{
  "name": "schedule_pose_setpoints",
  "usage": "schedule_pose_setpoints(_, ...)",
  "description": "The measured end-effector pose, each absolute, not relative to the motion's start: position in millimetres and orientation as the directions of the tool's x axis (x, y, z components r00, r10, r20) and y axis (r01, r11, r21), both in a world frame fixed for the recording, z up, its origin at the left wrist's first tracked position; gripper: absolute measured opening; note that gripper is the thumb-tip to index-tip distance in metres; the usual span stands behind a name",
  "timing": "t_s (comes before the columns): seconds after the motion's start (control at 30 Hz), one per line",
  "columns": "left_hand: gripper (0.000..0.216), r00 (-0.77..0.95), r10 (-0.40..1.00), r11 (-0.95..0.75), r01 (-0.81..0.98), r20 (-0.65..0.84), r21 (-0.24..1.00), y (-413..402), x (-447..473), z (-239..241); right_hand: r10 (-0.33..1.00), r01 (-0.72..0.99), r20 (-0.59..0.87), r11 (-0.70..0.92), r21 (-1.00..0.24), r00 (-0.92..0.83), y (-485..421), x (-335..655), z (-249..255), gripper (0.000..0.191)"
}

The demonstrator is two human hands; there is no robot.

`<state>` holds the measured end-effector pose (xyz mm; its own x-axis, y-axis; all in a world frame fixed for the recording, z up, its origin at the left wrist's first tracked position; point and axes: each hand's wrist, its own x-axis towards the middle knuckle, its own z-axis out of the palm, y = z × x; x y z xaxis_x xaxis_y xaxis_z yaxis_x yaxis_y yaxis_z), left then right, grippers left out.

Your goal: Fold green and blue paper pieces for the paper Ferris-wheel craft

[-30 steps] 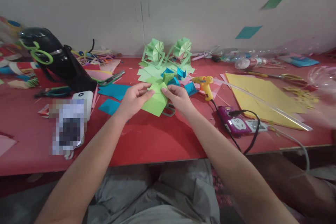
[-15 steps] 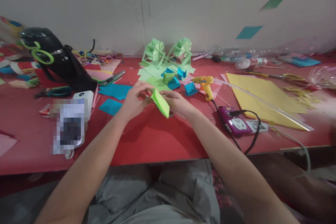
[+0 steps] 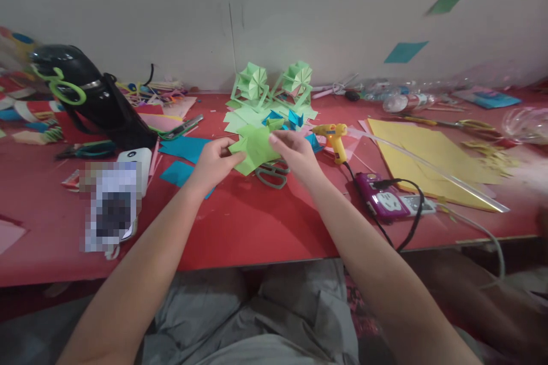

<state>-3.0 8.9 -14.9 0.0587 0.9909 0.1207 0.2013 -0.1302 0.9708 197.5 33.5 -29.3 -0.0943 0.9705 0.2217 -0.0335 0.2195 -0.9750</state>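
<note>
A bright green sheet of paper is spread between my two hands above the red tabletop. My left hand pinches its left edge, thumb on top. At its right edge my right hand grips it between thumb and fingers. Just below the sheet lie scissors, their handles showing and their blades hidden. Behind the paper are small folded blue paper pieces and more green sheets. Two pale green folded-paper models stand against the wall.
A yellow glue gun and a purple power socket with cables lie to the right, by yellow paper. On the left are a phone, blue paper, pliers and a black bottle.
The green paper was folded and seen on a slant; now it is opened out flat. My hands have moved apart to its two sides, and the scissors' handles have come into view.
</note>
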Motion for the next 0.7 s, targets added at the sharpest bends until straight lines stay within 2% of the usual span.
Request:
schedule_pose_setpoints(0.1,0.02,0.056,0.99,-0.135,0.197,0.127,0.971,9.2,-2.3,-14.9,0.948,0.076,0.316,0.319,-0.945,-0.05,35.9,198.5,-35.0,0.046)
schedule_pose_setpoints(0.27,0.021,0.038,0.986,-0.166,0.221,0.162,0.961,10.0,-1.1,-16.9,0.934,0.139,0.353,0.358,-0.923,-0.057,36.6,197.3,-38.3,0.03)
schedule_pose_setpoints(0.53,0.022,0.033,0.991,-0.136,0.228,0.133,0.964,9.9,-0.1,-22.2,0.904,0.274,0.421,0.423,-0.864,-0.069,27.3,195.7,-31.8,0.011)
schedule_pose_setpoints(0.7,0.023,0.026,0.991,-0.137,0.256,0.135,0.957,10.0,-1.1,-23.8,0.882,0.324,0.47,0.457,-0.829,-0.04,25.4,194.3,-33.4,0.009)
